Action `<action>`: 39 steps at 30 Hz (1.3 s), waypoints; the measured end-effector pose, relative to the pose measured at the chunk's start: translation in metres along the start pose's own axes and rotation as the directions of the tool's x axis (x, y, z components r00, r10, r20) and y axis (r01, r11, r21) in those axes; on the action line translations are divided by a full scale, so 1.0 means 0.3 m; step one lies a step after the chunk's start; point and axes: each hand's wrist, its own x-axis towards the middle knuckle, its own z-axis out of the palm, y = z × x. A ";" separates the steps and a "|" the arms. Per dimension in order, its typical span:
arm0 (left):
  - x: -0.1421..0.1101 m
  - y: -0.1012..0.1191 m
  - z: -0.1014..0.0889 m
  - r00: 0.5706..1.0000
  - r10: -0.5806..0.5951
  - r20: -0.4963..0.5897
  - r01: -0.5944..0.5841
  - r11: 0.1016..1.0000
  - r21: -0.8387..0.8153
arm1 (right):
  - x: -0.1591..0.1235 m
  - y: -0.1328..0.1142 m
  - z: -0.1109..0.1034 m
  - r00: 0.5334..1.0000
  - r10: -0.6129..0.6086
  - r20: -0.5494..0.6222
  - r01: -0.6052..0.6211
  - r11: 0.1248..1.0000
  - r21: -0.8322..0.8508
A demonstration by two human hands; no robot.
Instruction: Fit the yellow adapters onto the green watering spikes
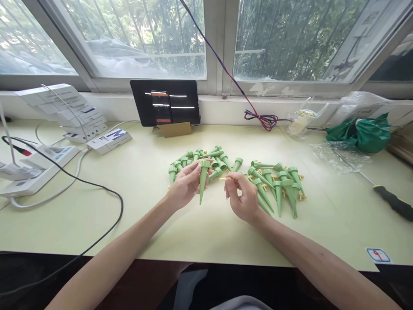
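Between the thumb and fingers of my left hand [186, 184] is a green plant watering spike [203, 183], its wide cap up and its point toward me. My right hand [244, 196] is closed in a pinch on a small yellow valve piece [222, 178], which points left toward the spike and stays apart from it. Behind my left hand lies a loose group of green spikes [184, 160]. To the right of my right hand is another pile of spikes [285, 183], with yellow pieces showing among them.
A tablet [180, 103] leans on a cardboard stand [174, 129] at the back. White boxes [69, 112] and a power strip [40, 172] are at left, with a black cable [109, 189] across the table. On the right are a screwdriver [392, 202] and a green bag [361, 133].
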 end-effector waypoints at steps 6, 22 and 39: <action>0.001 -0.019 -0.013 0.999 -0.034 0.030 0.033 0.999 0.024 | 0.003 0.006 0.007 1.000 0.012 -0.002 -0.012 1.000 -0.011; -0.016 -0.008 -0.006 0.999 0.018 0.041 -0.029 0.959 0.281 | 0.000 0.014 0.005 0.991 0.090 0.098 -0.083 0.994 -0.074; -0.011 -0.031 -0.015 0.972 0.168 0.164 -0.225 0.868 0.443 | -0.002 0.032 0.011 0.989 0.050 0.136 -0.038 0.995 -0.092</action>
